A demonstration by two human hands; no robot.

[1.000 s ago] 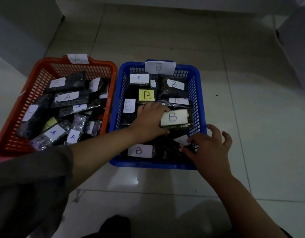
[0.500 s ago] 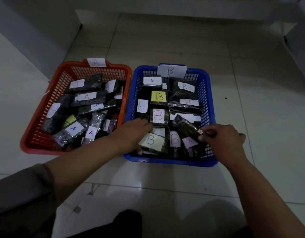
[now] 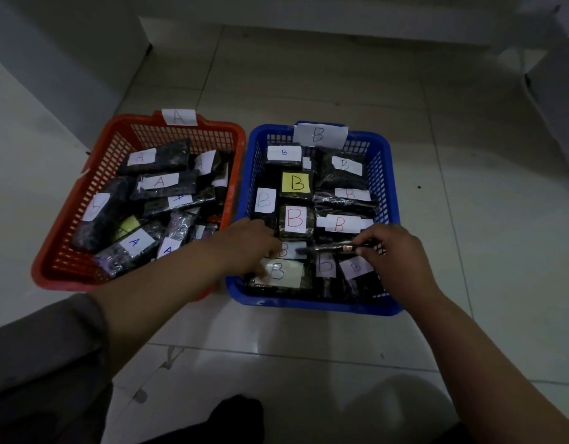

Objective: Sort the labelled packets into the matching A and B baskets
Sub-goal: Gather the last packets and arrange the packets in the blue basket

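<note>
1. The blue basket (image 3: 392, 187), tagged B, sits on the floor just right of the red basket (image 3: 68, 219), tagged A.
2. The right hand (image 3: 393, 256) pinches a dark packet (image 3: 332, 248), edge-on, above the blue basket's near half.
3. The left hand (image 3: 249, 245) reaches into its near-left corner, fingers on a B-labelled packet (image 3: 284, 272); its grip cannot be told.

pale glossy floor tiles (image 3: 308, 75), grey wall (image 3: 68, 59) at left
</note>
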